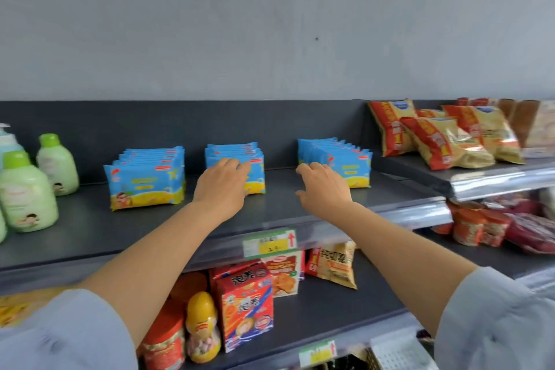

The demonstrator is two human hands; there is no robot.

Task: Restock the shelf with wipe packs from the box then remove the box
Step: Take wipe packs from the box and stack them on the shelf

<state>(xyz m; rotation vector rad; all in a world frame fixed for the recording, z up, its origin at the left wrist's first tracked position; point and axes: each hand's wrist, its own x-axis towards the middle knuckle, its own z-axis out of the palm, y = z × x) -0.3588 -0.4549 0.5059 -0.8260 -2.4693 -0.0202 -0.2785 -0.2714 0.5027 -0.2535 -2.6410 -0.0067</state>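
A: Where to find the packs?
B: On the top shelf (270, 213), standing on edge in three rows: left row (147, 186), middle row (258, 180), right row (351, 168). No sign of the box anywhere in view.
A: And the left hand (223, 180)?
B: Lies over the top of the middle row's front pack, fingers nearly straight, thumb hidden. Seems to press or steady; grips nothing.
A: The right hand (322, 186)?
B: Hovers at the left end of the right row, fingers loosely bent, thumb spread wide. Holds nothing. Cannot tell whether touching the front pack or stopping just short.
A: Squaring up the rows, then?
B: Probably. Looks well along on restocking, with the box step not yet done. Hard to judge the count left to shelve without seeing the box.
A: What to fear from here?
B: Toppling, mostly. Soft packs on edge, leaning one on another. Push too hard on a front pack and risk folding the whole row backward. Pull one forward carelessly and risk dragging it over the shelf lip onto the goods (246, 303) below.
A: Anything off to the sides?
B: Snack bags (444, 141) near the right row, on the neighbouring shelf, stacked loose and slanting. Swing the right arm wide and risk knocking one down. Bottles (57, 162) well apart on the left, upright; less to worry about there, unless reaching across.
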